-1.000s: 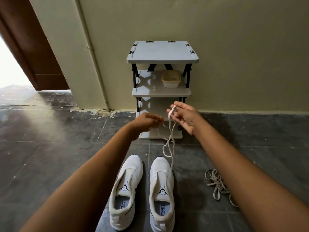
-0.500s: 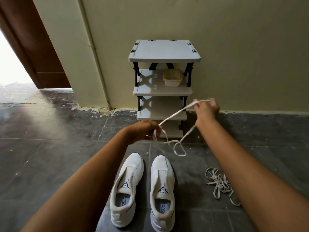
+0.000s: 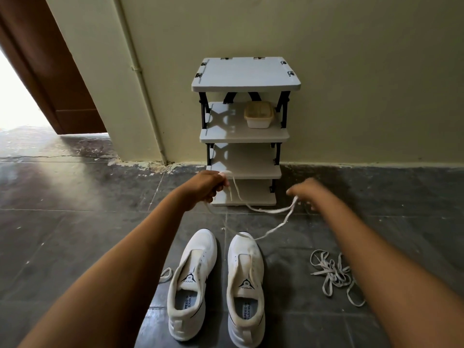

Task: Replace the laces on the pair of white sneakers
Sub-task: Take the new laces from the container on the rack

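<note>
Two white sneakers stand side by side on the dark floor, toes pointing away from me: the left sneaker (image 3: 200, 249) and the right sneaker (image 3: 247, 249), both with no laces in their eyelets. A white lace (image 3: 273, 228) runs between my hands and sags down onto the right sneaker's toe and tongue. My left hand (image 3: 208, 187) grips one end above and beyond the left sneaker. My right hand (image 3: 307, 194), blurred by motion, holds a loop of the same lace at its fingertips.
A tangled pile of pale laces (image 3: 331, 275) lies on the floor right of the sneakers. A short lace end (image 3: 165, 273) shows left of the left sneaker. A grey shelf rack (image 3: 244, 74) with a small tub (image 3: 258, 118) stands against the wall ahead.
My right hand has dropped from beside the rack's shelf to lower down and nearer me. The lace has gone slack and now drapes onto the right sneaker. My left hand has barely moved.
</note>
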The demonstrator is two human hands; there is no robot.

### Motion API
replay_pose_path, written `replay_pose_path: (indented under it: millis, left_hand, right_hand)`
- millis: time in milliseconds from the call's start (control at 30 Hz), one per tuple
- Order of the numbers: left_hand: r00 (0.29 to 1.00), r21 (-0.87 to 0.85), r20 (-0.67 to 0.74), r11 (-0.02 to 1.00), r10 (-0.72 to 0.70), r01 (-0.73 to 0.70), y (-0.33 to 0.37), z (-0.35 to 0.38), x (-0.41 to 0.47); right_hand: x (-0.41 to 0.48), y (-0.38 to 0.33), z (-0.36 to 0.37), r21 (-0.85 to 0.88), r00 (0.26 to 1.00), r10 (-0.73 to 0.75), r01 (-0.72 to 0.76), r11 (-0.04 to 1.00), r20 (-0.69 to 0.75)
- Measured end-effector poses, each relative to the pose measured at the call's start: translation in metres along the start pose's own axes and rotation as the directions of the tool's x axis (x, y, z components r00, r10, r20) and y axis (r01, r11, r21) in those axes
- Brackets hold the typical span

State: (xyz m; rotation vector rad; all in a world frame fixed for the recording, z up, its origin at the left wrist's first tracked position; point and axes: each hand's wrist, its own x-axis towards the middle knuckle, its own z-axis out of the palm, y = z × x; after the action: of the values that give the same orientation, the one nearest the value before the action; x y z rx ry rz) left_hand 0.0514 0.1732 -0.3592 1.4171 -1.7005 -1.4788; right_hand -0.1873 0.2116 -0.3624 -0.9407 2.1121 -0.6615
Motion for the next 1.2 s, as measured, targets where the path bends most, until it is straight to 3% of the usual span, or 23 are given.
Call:
replay_pose_path:
  millis: [33, 67, 133, 200, 267, 367, 500, 667, 800, 900, 1033, 1200]
  left_hand:
    - [1.000, 0.065, 0.003, 0.998, 0.026, -0.026, 0.004, 0.004, 0.000]
    - [0.999, 0.111, 0.012, 0.993, 0.045, -0.046, 0.007, 0.007, -0.001]
    - [0.997, 0.152, 0.034, 0.986, 0.069, -0.073, 0.012, 0.012, -0.002]
    - [0.995, 0.163, 0.053, 0.983, 0.079, -0.086, 0.016, 0.015, -0.003]
    - [0.996, 0.185, 0.055, 0.979, 0.076, -0.085, 0.018, 0.015, -0.003]
    - [0.998, 0.231, 0.030, 0.971, 0.059, -0.064, 0.016, 0.012, -0.003]
    - [0.994, 0.152, -0.049, 0.985, 0.093, -0.085, 0.007, 0.006, -0.001]
    - [0.963, -0.046, -0.225, 0.985, 0.150, -0.164, 0.004, 0.002, 0.006]
    - [0.934, -0.079, -0.328, 0.981, 0.141, -0.176, 0.004, 0.001, 0.008]
    - [0.949, -0.217, -0.301, 0.962, 0.094, -0.164, 0.007, 0.002, 0.009]
    - [0.951, -0.172, -0.295, 0.973, 0.095, -0.151, 0.010, 0.004, 0.008]
    - [0.954, -0.174, -0.292, 0.978, 0.062, -0.117, 0.010, 0.007, 0.005]
  right_hand:
    - [-0.005, -0.003, 0.006, -0.220, 0.993, -0.113, 0.117, 0.968, 0.031]
    - [-0.008, -0.008, 0.010, -0.260, 0.972, -0.214, 0.232, 0.937, 0.096]
    - [-0.015, -0.020, 0.018, -0.029, 0.897, -0.386, 0.401, 0.916, 0.215]
    - [-0.024, -0.033, 0.025, 0.176, 0.804, -0.498, 0.466, 0.867, 0.326]
    - [-0.032, -0.040, 0.033, 0.239, 0.735, -0.563, 0.511, 0.826, 0.378]
    - [-0.034, -0.040, 0.041, 0.187, 0.726, -0.602, 0.575, 0.797, 0.333]
    - [-0.032, -0.039, 0.042, 0.257, 0.805, -0.541, 0.485, 0.836, 0.243]
    - [-0.036, -0.043, 0.047, 0.476, 0.944, -0.227, 0.090, 0.875, 0.239]
    - [-0.038, -0.043, 0.052, 0.536, 0.948, -0.129, -0.049, 0.843, 0.290]
    - [-0.039, -0.045, 0.056, 0.588, 0.947, -0.126, -0.075, 0.805, 0.294]
    - [-0.039, -0.047, 0.060, 0.671, 0.931, -0.129, -0.144, 0.727, 0.340]
    - [-0.044, -0.047, 0.061, 0.613, 0.914, -0.175, -0.096, 0.784, 0.367]
